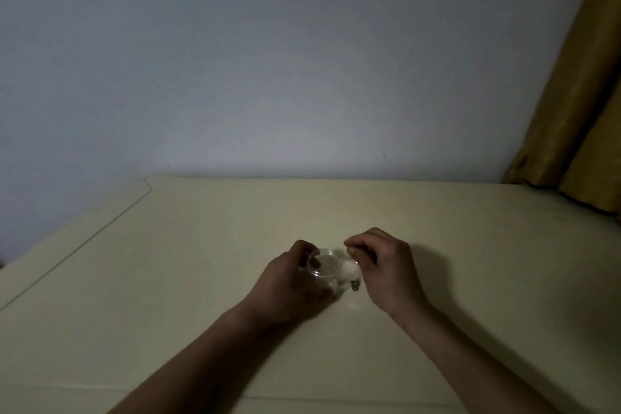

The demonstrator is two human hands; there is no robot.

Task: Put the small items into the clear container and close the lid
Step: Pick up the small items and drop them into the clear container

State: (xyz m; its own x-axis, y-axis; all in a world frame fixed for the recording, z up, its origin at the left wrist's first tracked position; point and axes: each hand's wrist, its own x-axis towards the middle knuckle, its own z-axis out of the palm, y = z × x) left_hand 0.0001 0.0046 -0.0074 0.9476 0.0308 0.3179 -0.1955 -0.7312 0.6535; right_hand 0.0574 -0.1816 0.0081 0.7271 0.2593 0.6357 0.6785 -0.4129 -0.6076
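Note:
A small clear container (323, 265) stands open-topped on the cream table (201, 262), and my left hand (291, 286) wraps around it from the left. Just to its right lies a white lid or item (349, 270), with small dark metal items (355, 286) beside it. My right hand (383, 265) hovers over these, its fingers pinched on a small dark item that is mostly hidden. The dim light blurs the details of the small items.
A grey wall (268, 60) rises behind the table's far edge. A mustard curtain (584, 111) hangs at the right and rests on the table's back right corner. A seam line runs along the table's left side.

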